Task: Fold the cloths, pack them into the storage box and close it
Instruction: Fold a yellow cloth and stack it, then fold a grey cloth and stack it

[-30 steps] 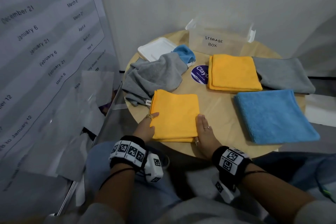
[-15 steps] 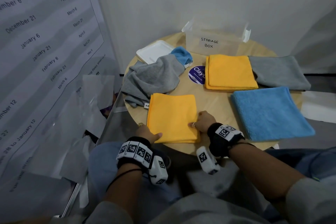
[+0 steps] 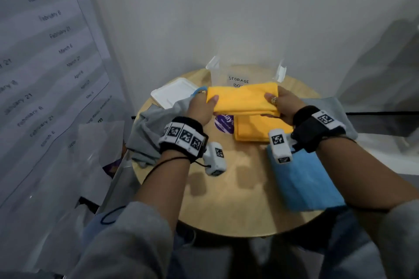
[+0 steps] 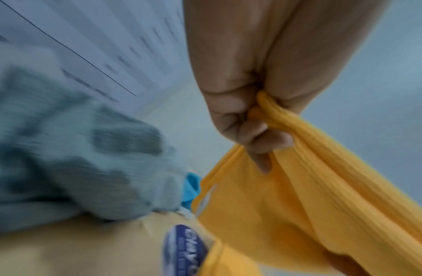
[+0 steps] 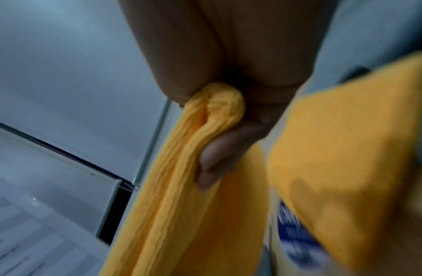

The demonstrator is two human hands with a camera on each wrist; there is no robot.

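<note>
Now the folded cloth (image 3: 243,99) is pinched at both ends by left hand (image 3: 200,108) and right hand (image 3: 284,106); it should be kept level and lowered flat into the box (image 3: 244,72).

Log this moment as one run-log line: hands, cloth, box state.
left hand grips folded yellow cloth | right hand grips other end | cloth held above table before storage box | box open | lid off

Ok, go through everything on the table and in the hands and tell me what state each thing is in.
held yellow cloth: folded, lifted off the table, gripped at both ends
left hand: grips its left end
right hand: grips its right end
second yellow cloth: folded, lying flat
blue cloth: folded flat
grey cloth: crumpled, unfolded
storage box: open
lid: off, on the table
</note>
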